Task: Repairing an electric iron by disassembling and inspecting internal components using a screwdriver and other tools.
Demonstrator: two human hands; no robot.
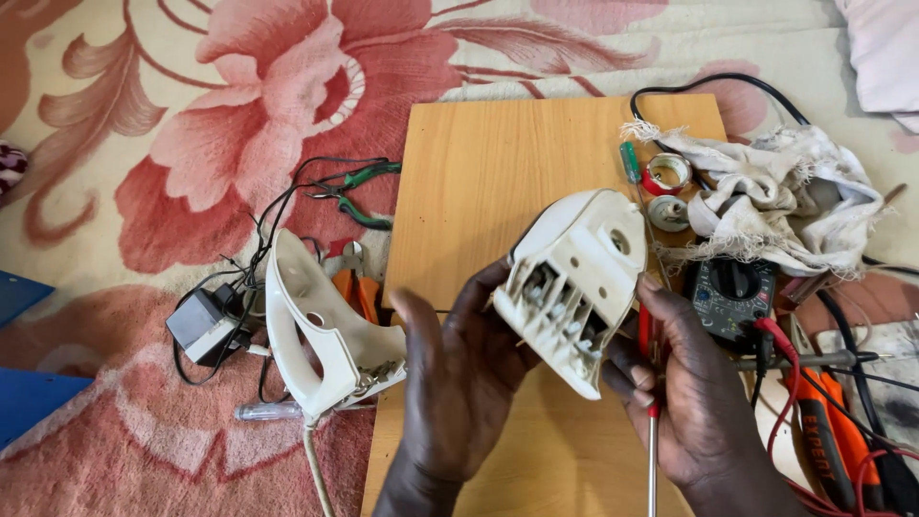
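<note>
Inspection step: left hand point(459, 383) and right hand point(689, 402) fingers clamp the white iron shell point(579, 278); right also grips red screwdriver point(651, 421) at 5 o'clock, which next needs aiming inside

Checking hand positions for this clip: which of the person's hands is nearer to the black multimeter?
Right. The right hand lies just left of and below the black multimeter, almost touching it. The left hand is farther left, on the other side of the white iron shell both hands hold.

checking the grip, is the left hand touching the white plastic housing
Touching. The head view shows the left hand with its fingers pressed against the lower edge of the white plastic housing, no gap between them.
</note>
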